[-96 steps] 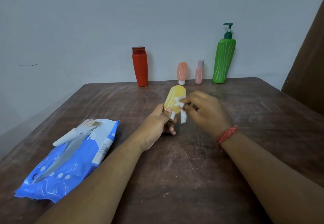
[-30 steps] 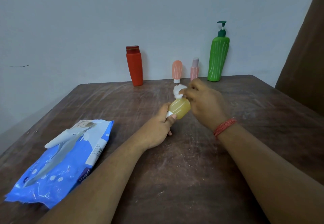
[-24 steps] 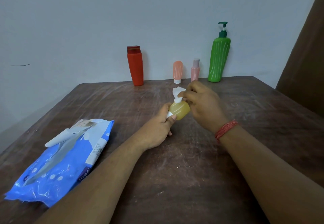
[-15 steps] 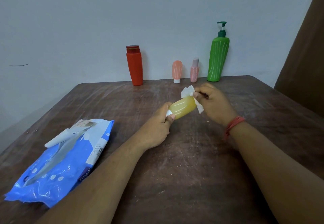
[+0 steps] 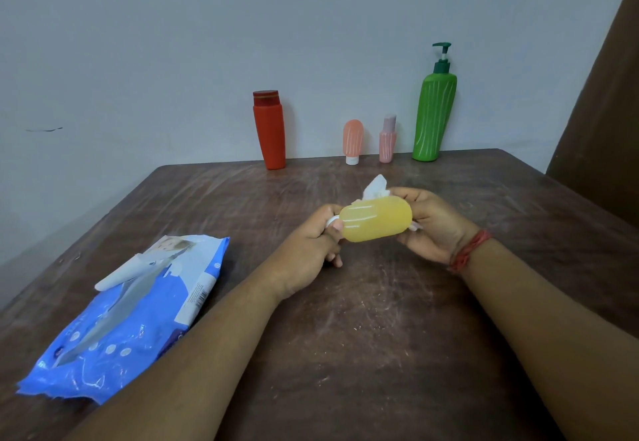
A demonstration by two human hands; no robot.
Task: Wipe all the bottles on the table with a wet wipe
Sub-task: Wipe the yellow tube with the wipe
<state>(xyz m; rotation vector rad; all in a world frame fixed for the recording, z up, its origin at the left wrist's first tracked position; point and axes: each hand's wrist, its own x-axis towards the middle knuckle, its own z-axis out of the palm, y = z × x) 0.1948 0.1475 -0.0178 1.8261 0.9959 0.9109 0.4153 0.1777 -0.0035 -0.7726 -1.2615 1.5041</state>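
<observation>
No readable text; wet wipe pack (image 5: 138,309) near table's left edge has print and a barcode, too blurred to read.

bare forearms, red thread wristband (image 5: 468,250) on right wrist

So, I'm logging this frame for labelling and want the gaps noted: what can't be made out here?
- Head view: most of the wet wipe is hidden behind the yellow bottle and the right hand.
- The yellow bottle's white cap is largely covered by the left hand, so its grip there is unclear.
- Printing on the wipes pack is too small to read.
- The pack's near corner is cut off by the left forearm.
</observation>
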